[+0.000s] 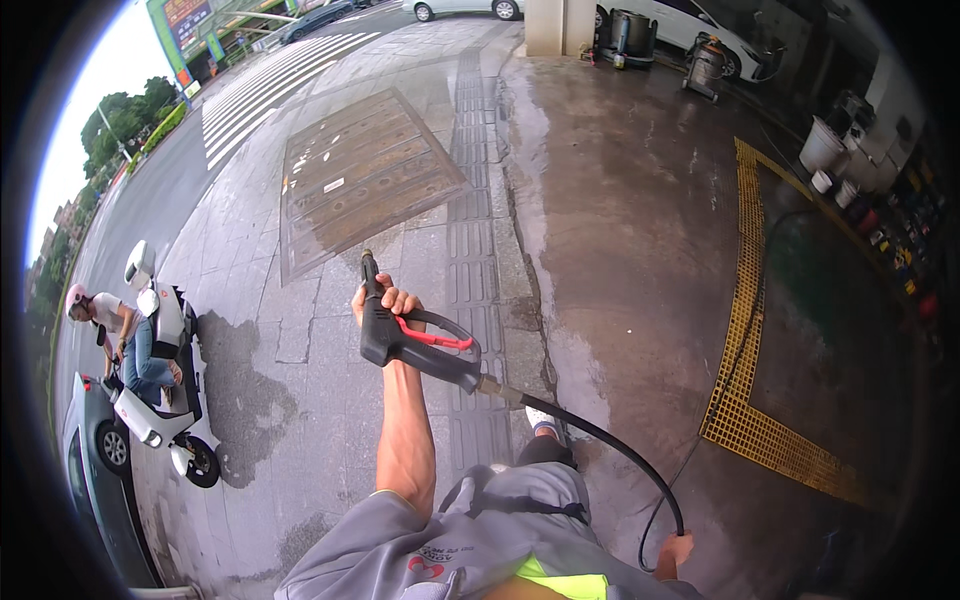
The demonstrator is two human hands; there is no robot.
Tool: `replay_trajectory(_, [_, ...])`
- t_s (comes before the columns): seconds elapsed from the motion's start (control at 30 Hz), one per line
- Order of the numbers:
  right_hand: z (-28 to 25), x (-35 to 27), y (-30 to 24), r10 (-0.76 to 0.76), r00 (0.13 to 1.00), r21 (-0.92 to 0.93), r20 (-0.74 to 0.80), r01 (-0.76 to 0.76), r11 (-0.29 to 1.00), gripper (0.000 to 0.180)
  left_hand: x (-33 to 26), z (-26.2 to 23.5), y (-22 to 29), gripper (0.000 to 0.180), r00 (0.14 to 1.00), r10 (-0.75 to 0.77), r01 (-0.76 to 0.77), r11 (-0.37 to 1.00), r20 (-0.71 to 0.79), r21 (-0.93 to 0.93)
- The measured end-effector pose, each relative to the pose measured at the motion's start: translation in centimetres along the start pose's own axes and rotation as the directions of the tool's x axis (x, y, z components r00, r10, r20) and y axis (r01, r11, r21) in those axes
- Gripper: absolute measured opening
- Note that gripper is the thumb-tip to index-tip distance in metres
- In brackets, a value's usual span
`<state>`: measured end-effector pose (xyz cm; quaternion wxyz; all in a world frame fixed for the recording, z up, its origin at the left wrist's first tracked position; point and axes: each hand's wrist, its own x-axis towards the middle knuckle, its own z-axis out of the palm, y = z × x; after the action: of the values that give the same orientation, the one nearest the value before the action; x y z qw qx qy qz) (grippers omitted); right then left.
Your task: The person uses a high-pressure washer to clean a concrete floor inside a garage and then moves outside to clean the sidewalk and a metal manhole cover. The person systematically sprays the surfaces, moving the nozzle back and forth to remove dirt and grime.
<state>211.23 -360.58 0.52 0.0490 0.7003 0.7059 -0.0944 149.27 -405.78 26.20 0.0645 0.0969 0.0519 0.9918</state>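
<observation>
My left hand (401,301) is closed around the front of a black pressure washer gun (400,342), with my arm stretched out over the pavement. The gun's short nozzle (368,256) points away from me. Its red trigger (437,336) sits inside the guard, with no finger on it. From the handle's metal coupling (498,389) a black hose (615,443) bends down to the right. Low at the right, my right hand (677,549) grips that hose near my hip; its fingers are partly hidden.
A metal cover plate (365,165) lies in the wet paving ahead, beside a ribbed tactile strip (470,260). Yellow drain grating (737,330) borders the right-hand floor. A person on a white scooter (150,415) and a parked car (85,480) are at left. A vacuum cleaner (706,65) stands far right.
</observation>
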Motion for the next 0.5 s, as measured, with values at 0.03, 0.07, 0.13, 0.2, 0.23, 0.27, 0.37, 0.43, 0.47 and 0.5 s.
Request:
replay_trajectory(0.03, [-0.2,3.0,-3.7,0.026,0.998,0.028,-0.048,-0.025,0.999,0.031,-0.4,0.4,1.3,0.039,0.996,0.073,-0.072,0.997,-0.046,0.032])
replay_trajectory(0.07, [-1.3,6.5,-9.3,0.032,0.995,0.005,-0.09,-0.032,0.999,0.029,-1.0,0.1,2.4,0.038,0.984,0.152,-0.145,0.987,-0.097,0.068])
replay_trajectory(0.13, [-3.3,12.8,-20.9,0.018,0.989,0.007,-0.147,-0.017,1.0,0.026,-2.7,0.6,3.4,0.033,0.894,0.366,-0.342,0.93,-0.258,0.135])
replay_trajectory(0.2, [-5.4,14.7,-32.5,-0.094,0.985,0.067,-0.141,0.105,0.992,0.028,-6.3,-0.6,5.1,0.029,0.755,0.563,-0.496,0.825,-0.336,0.27])
replay_trajectory(0.23, [-5.4,16.2,-37.2,-0.151,0.973,-0.012,-0.173,0.151,0.988,0.032,-8.5,-1.0,5.0,0.028,0.663,0.649,-0.548,0.761,-0.374,0.347])
replay_trajectory(0.27, [-6.6,16.4,-42.7,-0.247,0.961,0.014,-0.126,0.251,0.968,0.032,-11.2,-1.1,5.0,0.028,0.543,0.738,-0.595,0.674,-0.399,0.438])
replay_trajectory(0.37, [-6.9,10.8,-52.2,-0.643,0.766,-0.165,-0.03,0.63,0.759,0.029,-17.0,-0.9,4.0,0.028,0.399,0.792,-0.668,0.597,-0.463,0.445])
replay_trajectory(0.43, [-7.9,7.0,-62.3,-0.74,0.655,-0.193,0.154,0.754,0.627,0.031,-13.0,0.4,4.8,0.029,0.368,0.804,-0.677,0.576,-0.468,0.458])
replay_trajectory(0.47, [-7.9,5.7,-68.4,-0.758,0.618,-0.213,0.209,0.785,0.581,0.032,-9.4,0.9,5.0,0.029,0.335,0.819,-0.698,0.548,-0.466,0.461])
replay_trajectory(0.5, [-6.1,5.9,-67.4,-0.741,0.62,-0.254,0.259,0.784,0.567,0.033,-11.0,-1.1,4.6,0.03,0.371,0.806,-0.707,0.567,-0.461,0.422])
